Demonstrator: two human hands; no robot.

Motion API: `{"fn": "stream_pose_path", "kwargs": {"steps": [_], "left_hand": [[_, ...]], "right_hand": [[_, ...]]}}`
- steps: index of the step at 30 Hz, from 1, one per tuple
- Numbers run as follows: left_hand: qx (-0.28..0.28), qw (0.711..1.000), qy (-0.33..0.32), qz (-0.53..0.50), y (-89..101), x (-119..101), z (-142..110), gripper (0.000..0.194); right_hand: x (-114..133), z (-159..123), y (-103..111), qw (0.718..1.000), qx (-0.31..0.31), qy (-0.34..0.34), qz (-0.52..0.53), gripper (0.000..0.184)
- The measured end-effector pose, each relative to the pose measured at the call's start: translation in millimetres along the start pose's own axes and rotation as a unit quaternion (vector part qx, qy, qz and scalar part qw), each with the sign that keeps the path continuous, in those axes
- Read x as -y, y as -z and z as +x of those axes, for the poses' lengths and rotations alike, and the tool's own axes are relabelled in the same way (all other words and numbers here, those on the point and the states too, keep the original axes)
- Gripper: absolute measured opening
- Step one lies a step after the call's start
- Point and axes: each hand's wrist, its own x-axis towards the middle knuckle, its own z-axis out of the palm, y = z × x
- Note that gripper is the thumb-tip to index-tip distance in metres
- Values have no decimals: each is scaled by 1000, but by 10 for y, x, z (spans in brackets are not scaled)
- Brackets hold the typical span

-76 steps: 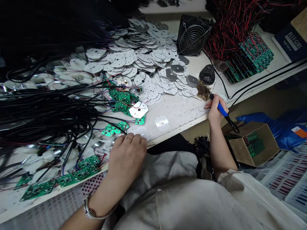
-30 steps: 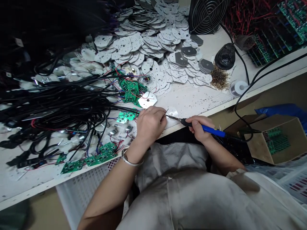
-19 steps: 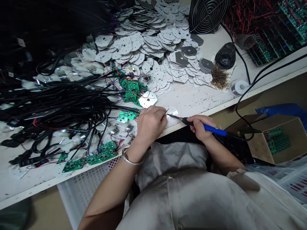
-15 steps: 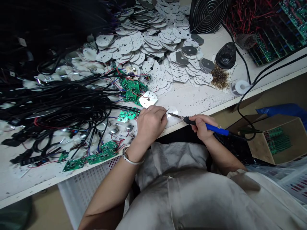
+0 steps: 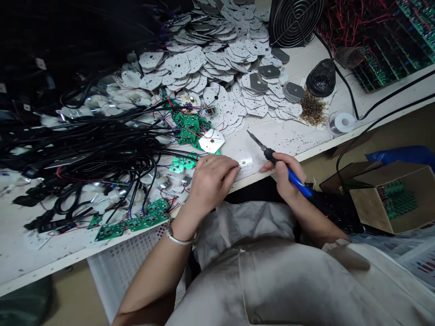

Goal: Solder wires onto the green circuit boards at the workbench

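Metal disc [image 5: 245,162] sits against the outstretched fingertips of a left hand [image 5: 212,181], while a closed right hand [image 5: 287,174] grips a soldering iron [image 5: 295,177].

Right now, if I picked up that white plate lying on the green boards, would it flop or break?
It would probably feel stiff, not floppy, because the white plate lies flat with crisp, straight edges. It looks thin, so it is likely light. It might slip sideways off the green circuit boards, and the black cables beside it could catch it.
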Motion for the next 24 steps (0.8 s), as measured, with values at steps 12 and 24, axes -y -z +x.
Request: {"fn": "stream_pose_path", "kwargs": {"steps": [12,24], "left_hand": [[-37,996,62,56,-8,16,33,22],[-4,982,-111,153,-148,138,-34,19]], "right_hand": [[-86,24,-180,944,137,248,-170,28],[-70,43,-169,946,151,221,-186,19]]}}
